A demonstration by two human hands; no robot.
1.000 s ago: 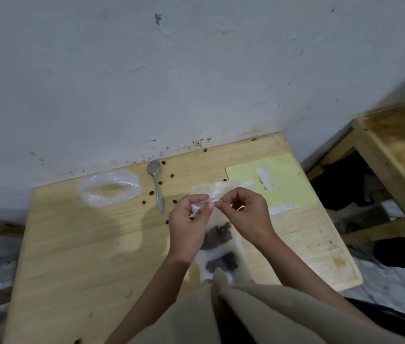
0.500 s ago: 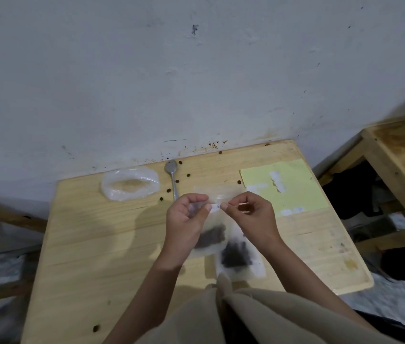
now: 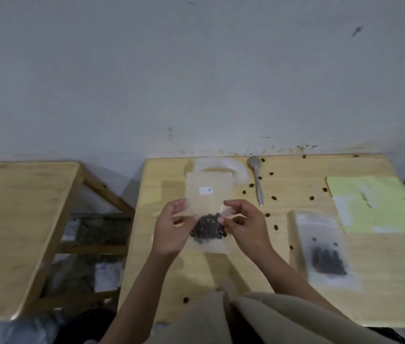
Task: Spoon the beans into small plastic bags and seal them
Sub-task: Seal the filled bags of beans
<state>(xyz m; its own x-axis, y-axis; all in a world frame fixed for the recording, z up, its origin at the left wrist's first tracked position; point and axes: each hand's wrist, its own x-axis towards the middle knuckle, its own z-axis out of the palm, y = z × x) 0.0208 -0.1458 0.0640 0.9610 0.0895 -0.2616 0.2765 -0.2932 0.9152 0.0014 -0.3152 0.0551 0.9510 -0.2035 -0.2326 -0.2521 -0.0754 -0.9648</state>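
Observation:
A small clear plastic bag [image 3: 207, 194] with a white label is held above the wooden table [image 3: 295, 256]. Dark beans [image 3: 207, 227] sit in its lower part. My left hand [image 3: 171, 229] grips the bag's left side and my right hand [image 3: 243, 224] pinches its right side. A second bag of beans [image 3: 325, 254] lies flat on the table to the right. A metal spoon [image 3: 257, 181] lies near the wall, handle toward me. Loose beans [image 3: 273, 197] are scattered around the spoon.
A crumpled clear plastic bag [image 3: 236, 167] lies behind the held bag by the wall. A yellow-green sheet [image 3: 380, 204] covers the table's right side. A second wooden table [image 3: 17, 232] stands to the left across a gap. Beige cloth [image 3: 246, 319] is at the bottom.
The view has swung left, showing the left table. The bag was lifted off the other bag and shifted left; my hands moved from pinching its top edge to holding its sides.

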